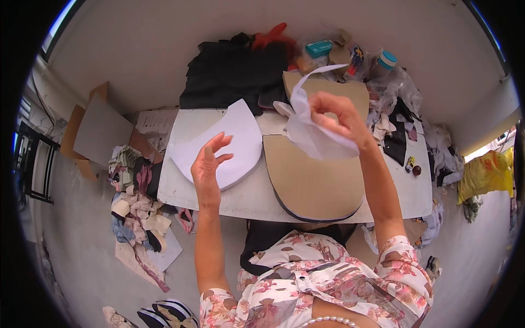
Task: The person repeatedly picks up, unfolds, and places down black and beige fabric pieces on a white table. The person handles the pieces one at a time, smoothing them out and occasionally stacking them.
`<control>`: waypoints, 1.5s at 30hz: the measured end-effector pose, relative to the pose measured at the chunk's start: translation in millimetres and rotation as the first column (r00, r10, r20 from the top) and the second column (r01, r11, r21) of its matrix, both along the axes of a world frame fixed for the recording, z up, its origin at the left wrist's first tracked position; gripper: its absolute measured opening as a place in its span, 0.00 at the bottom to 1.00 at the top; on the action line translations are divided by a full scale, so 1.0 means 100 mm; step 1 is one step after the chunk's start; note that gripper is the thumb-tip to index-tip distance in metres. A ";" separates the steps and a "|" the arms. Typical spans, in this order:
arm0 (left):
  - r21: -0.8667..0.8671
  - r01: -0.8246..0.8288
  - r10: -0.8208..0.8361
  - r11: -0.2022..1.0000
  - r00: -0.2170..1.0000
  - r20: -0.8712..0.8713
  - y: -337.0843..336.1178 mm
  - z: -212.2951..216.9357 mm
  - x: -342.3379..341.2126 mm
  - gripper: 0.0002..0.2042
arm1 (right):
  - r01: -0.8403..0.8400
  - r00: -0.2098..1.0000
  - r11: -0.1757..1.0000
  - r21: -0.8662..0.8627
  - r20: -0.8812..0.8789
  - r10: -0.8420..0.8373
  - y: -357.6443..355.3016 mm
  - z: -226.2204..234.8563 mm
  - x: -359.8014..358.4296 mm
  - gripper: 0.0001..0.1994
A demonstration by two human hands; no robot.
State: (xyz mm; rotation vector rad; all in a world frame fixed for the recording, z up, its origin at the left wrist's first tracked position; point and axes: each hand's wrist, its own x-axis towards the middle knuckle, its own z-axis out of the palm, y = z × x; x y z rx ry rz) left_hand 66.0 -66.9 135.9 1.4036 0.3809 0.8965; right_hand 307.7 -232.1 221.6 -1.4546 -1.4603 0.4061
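My right hand point(334, 116) is closed on a thin white sheet point(317, 136), raised over the tan cut pieces; the sheet hangs creased, one narrow end sticking up to the right. Below it, a stack of tan rounded pieces point(314, 180) lies at the table's front edge. Another tan piece point(353, 90) lies farther back, partly hidden by my hand and the sheet. On the left, my left hand point(209, 167) is held over a stack of white curved pieces point(238, 139). Its fingers are apart, with nothing in them.
A pile of black fabric point(229, 74) lies at the back of the white table point(180, 188). Beside it are red cloth point(273, 38), a teal box point(319, 48) and a teal-lidded jar point(386, 61). Fabric scraps point(136, 213) and a cardboard box point(101, 128) stand at the left.
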 end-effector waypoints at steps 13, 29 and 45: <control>0.479 -0.007 0.111 0.878 0.976 -0.189 -0.42 0.56 0.22 0.06 | -0.133 0.925 0.961 0.243 0.378 0.032 0.09 -0.10 -0.39 0.19; -0.194 0.226 -0.237 0.955 0.971 -0.036 -0.55 0.31 -0.23 0.08 | 0.070 0.918 0.998 -0.002 -0.391 -0.065 -1.78 -0.39 0.08 0.09; 0.249 -0.123 0.229 0.961 0.857 -0.461 -0.30 -0.74 0.78 0.13 | 0.517 0.722 0.802 -0.298 -0.352 -0.596 -1.59 -1.34 0.57 0.10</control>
